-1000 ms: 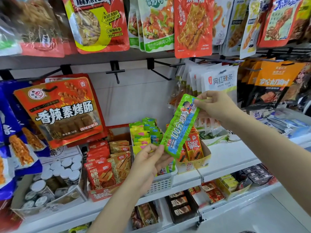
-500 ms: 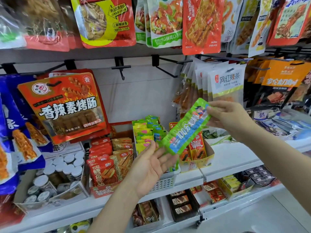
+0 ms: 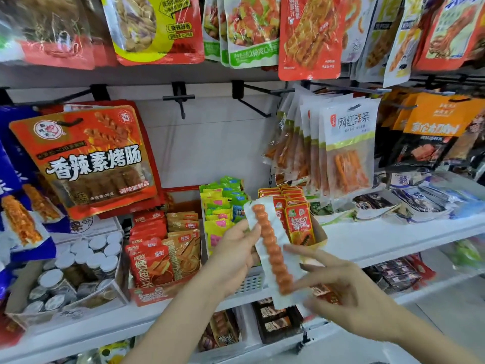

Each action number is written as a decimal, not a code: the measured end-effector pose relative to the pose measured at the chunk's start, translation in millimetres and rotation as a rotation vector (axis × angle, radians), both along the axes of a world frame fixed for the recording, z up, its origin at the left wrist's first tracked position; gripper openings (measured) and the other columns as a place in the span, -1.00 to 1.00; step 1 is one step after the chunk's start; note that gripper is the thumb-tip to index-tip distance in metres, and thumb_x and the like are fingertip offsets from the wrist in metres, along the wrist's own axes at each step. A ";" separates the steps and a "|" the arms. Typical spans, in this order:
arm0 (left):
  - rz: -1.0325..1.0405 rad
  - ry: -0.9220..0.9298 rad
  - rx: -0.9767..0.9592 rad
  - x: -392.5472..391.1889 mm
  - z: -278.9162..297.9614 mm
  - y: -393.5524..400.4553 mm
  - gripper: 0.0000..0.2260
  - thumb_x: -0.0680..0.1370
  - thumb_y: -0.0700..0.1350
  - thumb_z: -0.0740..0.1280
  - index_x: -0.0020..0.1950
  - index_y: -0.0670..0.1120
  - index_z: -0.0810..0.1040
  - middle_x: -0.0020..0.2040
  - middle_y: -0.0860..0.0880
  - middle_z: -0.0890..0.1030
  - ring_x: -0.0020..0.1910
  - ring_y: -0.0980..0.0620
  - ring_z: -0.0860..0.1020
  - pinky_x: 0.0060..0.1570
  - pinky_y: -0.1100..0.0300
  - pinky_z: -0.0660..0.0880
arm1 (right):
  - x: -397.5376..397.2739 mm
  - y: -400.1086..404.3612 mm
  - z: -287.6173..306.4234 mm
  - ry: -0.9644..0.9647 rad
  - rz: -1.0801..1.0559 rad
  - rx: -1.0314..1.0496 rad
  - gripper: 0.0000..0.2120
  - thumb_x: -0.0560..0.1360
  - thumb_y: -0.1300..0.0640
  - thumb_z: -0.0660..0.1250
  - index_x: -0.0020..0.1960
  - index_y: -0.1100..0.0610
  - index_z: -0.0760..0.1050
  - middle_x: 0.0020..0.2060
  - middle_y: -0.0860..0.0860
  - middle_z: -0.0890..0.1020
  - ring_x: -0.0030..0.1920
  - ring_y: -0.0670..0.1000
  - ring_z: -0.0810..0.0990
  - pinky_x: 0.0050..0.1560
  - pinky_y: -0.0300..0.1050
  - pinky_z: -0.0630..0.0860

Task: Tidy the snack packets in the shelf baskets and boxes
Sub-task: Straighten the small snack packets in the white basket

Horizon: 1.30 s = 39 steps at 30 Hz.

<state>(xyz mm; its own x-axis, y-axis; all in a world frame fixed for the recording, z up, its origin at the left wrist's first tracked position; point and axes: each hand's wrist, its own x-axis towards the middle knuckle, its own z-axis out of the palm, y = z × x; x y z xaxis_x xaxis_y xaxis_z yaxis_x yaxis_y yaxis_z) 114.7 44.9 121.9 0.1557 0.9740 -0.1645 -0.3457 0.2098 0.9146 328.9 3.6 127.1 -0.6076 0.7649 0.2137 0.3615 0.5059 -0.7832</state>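
Your left hand (image 3: 233, 248) pinches the sausage packet (image 3: 273, 252) by its upper edge above the white basket (image 3: 250, 282) while your right hand (image 3: 349, 290), fingers spread, only steadies it, so it could slip into the wrong box.

White shelves (image 3: 388, 240) and black hooks (image 3: 181, 101) line a seemingly pale wall (image 3: 210, 153).

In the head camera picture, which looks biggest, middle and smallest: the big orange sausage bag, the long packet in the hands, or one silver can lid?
1. Orange sausage bag, biggest.
2. Long packet, though it is nearer the camera, so it looks bigger.
3. Can lid, smallest.
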 end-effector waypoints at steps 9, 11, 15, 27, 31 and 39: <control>0.045 0.212 0.147 10.1 7.2 -3.0 -0.84 0.61 -0.17 0.32 0.15 -0.07 0.63 0.06 -0.06 0.70 0.09 -0.07 0.65 0.17 -0.12 0.56 | -34.7 26.5 4.9 0.309 -0.481 -0.282 -0.50 0.36 0.25 0.54 0.23 -0.01 0.51 -0.25 -0.14 0.71 -0.27 -0.18 0.67 -0.22 -0.34 0.56; 0.121 0.204 0.143 5.7 11.7 3.1 -0.83 0.61 -0.09 0.32 0.11 -0.08 0.66 0.04 -0.06 0.71 0.10 -0.06 0.65 0.17 -0.05 0.55 | -33.8 24.9 1.7 0.326 -0.472 -0.325 -0.57 0.36 0.25 0.53 0.19 0.06 0.55 -0.22 -0.02 0.73 -0.16 -0.05 0.71 -0.12 -0.25 0.61; 0.087 0.047 0.078 -1.5 17.5 9.2 -0.74 0.62 -0.05 0.29 -0.05 -0.13 0.72 -0.02 -0.14 0.72 -0.03 -0.04 0.69 -0.09 0.17 0.60 | -31.9 17.9 -1.5 0.464 -0.399 -0.431 -0.71 0.37 0.25 0.50 0.09 0.11 0.66 -0.16 0.16 0.72 -0.09 0.10 0.71 -0.13 -0.16 0.63; -0.048 0.327 0.211 28.7 5.8 8.0 -0.85 0.62 -0.15 0.30 0.09 -0.16 0.64 -0.04 -0.05 0.71 -0.06 0.06 0.68 -0.13 0.28 0.57 | -6.8 20.9 -3.7 0.649 -0.458 -0.695 -0.63 0.29 0.16 0.52 0.07 0.24 0.65 -0.02 0.23 0.70 -0.06 0.19 0.68 0.00 0.03 0.64; -0.016 0.846 0.381 24.5 3.9 24.8 -0.83 0.60 -0.13 0.32 0.18 0.00 0.59 0.12 0.07 0.62 0.11 0.12 0.57 0.17 0.17 0.52 | 34.0 36.2 -21.2 0.660 -0.624 -0.823 -0.64 0.31 0.21 0.49 0.08 0.32 0.62 -0.07 0.25 0.70 -0.20 0.14 0.68 -0.18 -0.04 0.64; -0.060 1.511 0.529 -13.9 -8.7 55.7 -0.71 0.60 0.01 0.30 0.32 0.01 0.52 0.30 0.01 0.51 0.33 0.01 0.41 0.37 0.06 0.33 | 107.2 117.5 -87.8 0.711 -1.155 -0.800 -0.58 0.41 0.27 0.51 0.21 0.31 0.47 -0.06 0.18 0.57 -0.06 0.11 0.60 0.00 -0.05 0.57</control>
